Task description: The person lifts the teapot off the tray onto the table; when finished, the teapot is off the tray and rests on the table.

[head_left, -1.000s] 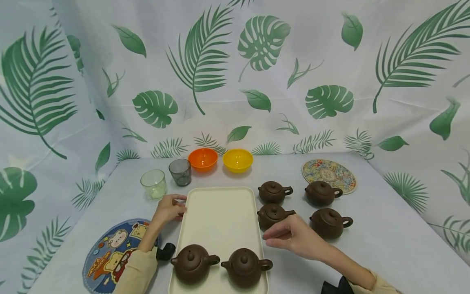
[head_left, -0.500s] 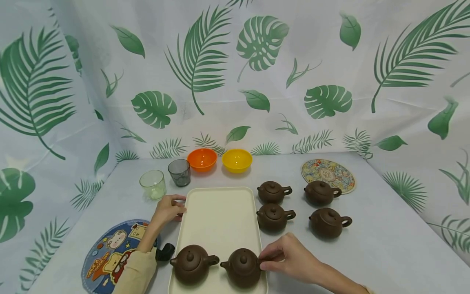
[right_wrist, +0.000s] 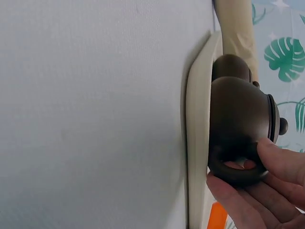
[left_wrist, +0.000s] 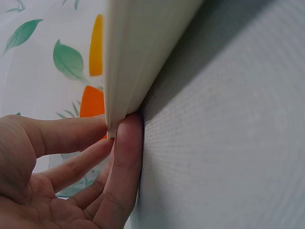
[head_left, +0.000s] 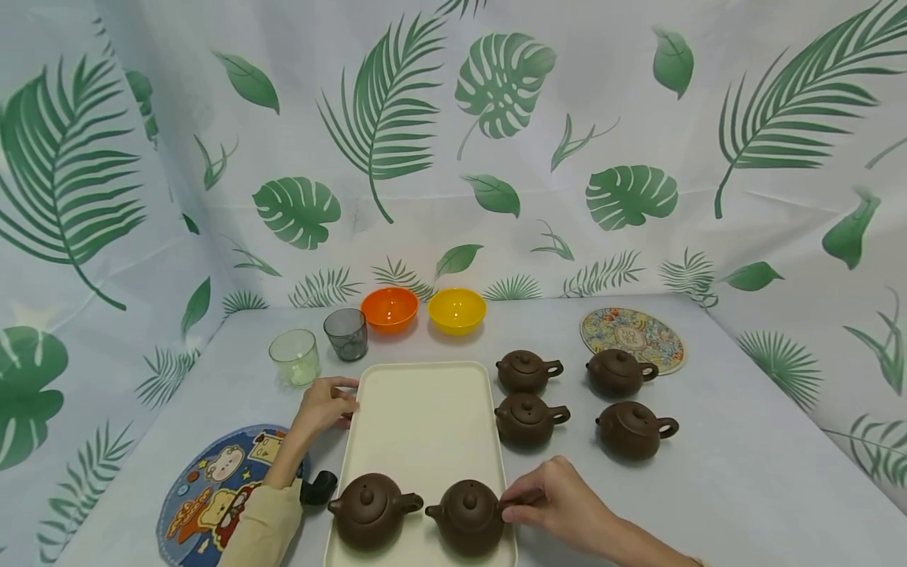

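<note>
A cream rectangular tray [head_left: 425, 425] bears two dark brown teapots side by side at its near end. My left hand [head_left: 326, 405] grips the tray's left edge; in the left wrist view the thumb lies on the rim [left_wrist: 110, 95] and a fingertip is tucked under it. At the near right, my right hand [head_left: 556, 504] holds the right teapot [head_left: 468, 516] by its handle [right_wrist: 238, 174], thumb on top and fingers below. The left teapot [head_left: 370, 512] stands beside it, untouched. Both teapots appear upright on the tray.
Several more brown teapots, one here [head_left: 527, 421], stand right of the tray. Behind are an orange bowl [head_left: 390, 309], a yellow bowl [head_left: 457, 311], a grey glass [head_left: 346, 334] and a greenish glass [head_left: 294, 358]. A blue round mat [head_left: 201, 520] lies left, a floral mat [head_left: 631, 335] back right.
My right hand has come down and towards me from beside the standing teapots to the right tray teapot's handle, which it now holds. The left hand keeps its place on the tray edge.
</note>
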The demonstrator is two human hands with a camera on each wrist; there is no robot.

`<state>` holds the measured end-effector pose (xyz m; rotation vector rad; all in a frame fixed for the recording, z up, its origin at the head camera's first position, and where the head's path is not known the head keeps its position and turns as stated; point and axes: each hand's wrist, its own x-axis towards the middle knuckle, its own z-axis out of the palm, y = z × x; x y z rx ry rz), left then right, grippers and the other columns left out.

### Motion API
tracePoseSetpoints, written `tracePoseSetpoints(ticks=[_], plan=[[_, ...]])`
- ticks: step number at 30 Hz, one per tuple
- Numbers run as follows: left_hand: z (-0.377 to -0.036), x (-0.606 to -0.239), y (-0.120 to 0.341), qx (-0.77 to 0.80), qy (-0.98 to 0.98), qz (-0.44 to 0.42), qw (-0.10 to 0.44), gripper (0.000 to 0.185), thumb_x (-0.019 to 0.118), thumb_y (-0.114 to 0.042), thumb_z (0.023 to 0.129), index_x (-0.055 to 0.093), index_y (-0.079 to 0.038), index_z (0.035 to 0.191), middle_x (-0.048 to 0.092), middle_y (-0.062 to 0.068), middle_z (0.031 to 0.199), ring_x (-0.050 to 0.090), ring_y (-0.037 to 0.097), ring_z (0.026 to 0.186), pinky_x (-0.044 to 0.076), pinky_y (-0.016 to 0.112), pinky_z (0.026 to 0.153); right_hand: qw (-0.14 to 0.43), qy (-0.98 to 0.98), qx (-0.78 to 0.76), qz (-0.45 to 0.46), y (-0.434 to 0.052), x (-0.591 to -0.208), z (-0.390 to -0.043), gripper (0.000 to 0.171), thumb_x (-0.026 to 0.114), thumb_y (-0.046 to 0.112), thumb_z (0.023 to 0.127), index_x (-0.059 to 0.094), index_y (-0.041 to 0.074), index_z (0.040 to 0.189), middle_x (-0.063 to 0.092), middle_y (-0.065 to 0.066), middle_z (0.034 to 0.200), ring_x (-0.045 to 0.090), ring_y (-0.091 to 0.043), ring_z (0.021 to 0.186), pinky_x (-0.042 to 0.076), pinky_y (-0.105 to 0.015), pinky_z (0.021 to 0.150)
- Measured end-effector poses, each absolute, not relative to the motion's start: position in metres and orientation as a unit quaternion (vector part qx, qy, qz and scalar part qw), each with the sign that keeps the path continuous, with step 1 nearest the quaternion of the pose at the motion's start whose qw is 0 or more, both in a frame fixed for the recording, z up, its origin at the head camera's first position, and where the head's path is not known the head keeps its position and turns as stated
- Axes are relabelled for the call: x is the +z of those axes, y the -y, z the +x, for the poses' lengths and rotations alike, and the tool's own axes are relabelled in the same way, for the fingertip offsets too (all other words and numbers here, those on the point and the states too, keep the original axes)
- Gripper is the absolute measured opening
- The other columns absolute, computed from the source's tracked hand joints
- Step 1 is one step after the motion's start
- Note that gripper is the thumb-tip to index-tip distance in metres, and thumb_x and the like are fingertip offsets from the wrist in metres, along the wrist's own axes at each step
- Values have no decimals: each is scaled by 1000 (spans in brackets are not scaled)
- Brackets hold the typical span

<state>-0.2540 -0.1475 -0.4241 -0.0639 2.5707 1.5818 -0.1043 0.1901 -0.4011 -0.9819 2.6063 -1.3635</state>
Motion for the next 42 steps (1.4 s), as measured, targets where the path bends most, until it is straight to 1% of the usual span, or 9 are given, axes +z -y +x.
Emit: tracePoseSetpoints(ticks=[2, 7, 10, 15, 21, 24, 30, 35, 42], plan=[[-254, -424, 147, 522, -851, -20, 61, 39, 65, 3, 80, 62, 7, 120, 63, 15, 85, 64, 16, 62, 57, 30, 54, 21, -838, -448, -312, -190, -402, -104, 11, 75, 11, 81, 76, 0, 85, 74, -4, 80, 65, 3, 75, 55, -18, 60], [-252, -425, 147, 520, -852, -18, 60, 39, 65, 3, 80, 62, 7, 119, 62, 15, 84, 64, 16, 61, 57, 30, 54, -2, -834, -451, -319, -194, -404, -102, 11, 73, 9, 83, 76, -1, 87, 74, -6, 83, 67, 0, 78, 55, -17, 61], [-253, -425, 147, 522, -851, -20, 60, 39, 65, 3, 80, 62, 7, 119, 62, 15, 84, 64, 16, 61, 57, 30, 54, -13, -827, -461, -323, -201, -403, -102, 12, 72, 9, 83, 76, -2, 88, 74, -8, 83, 67, -2, 78, 56, -19, 61], [-254, -427, 147, 523, -850, -17, 60, 39, 65, 2, 81, 62, 6, 119, 63, 15, 85, 64, 16, 61, 57, 30, 54, 1, -821, -480, -310, -223, -395, -100, 15, 71, 9, 85, 75, -3, 91, 74, -9, 86, 67, -2, 80, 58, -25, 60], [-253, -426, 148, 521, -851, -15, 60, 40, 65, 1, 82, 61, 6, 121, 63, 15, 86, 64, 16, 62, 57, 30, 55, 1, -820, -486, -301, -259, -385, -100, 13, 69, -5, 82, 74, -7, 93, 73, -13, 89, 68, -2, 81, 58, -27, 60], [-252, -425, 148, 522, -851, -17, 59, 40, 65, 2, 82, 61, 6, 121, 64, 16, 87, 64, 16, 63, 57, 30, 55, -6, -824, -486, -292, -280, -381, -100, 14, 68, -7, 81, 73, -8, 95, 74, -10, 90, 68, -3, 81, 58, -27, 60], [-251, -424, 147, 524, -849, -18, 58, 39, 65, 2, 81, 61, 7, 120, 63, 16, 86, 64, 16, 62, 57, 30, 55, -21, -826, -477, -299, -323, -382, -99, 20, 66, -11, 80, 74, -3, 97, 74, 1, 94, 69, -5, 83, 58, -25, 62], [-253, -425, 147, 522, -851, -16, 61, 39, 66, 2, 81, 62, 6, 121, 63, 15, 86, 64, 16, 62, 57, 30, 55, 1, -817, -489, -305, -359, -390, -96, 27, 62, -17, 81, 74, -2, 101, 73, 2, 96, 69, -6, 85, 58, -25, 63], [-254, -425, 148, 520, -852, -14, 60, 39, 65, 2, 82, 62, 6, 121, 64, 16, 88, 64, 15, 62, 57, 30, 55, 17, -841, -474, -260, -394, -400, -88, 30, 59, -16, 83, 75, 2, 102, 72, 8, 98, 68, -3, 86, 57, -22, 63]])
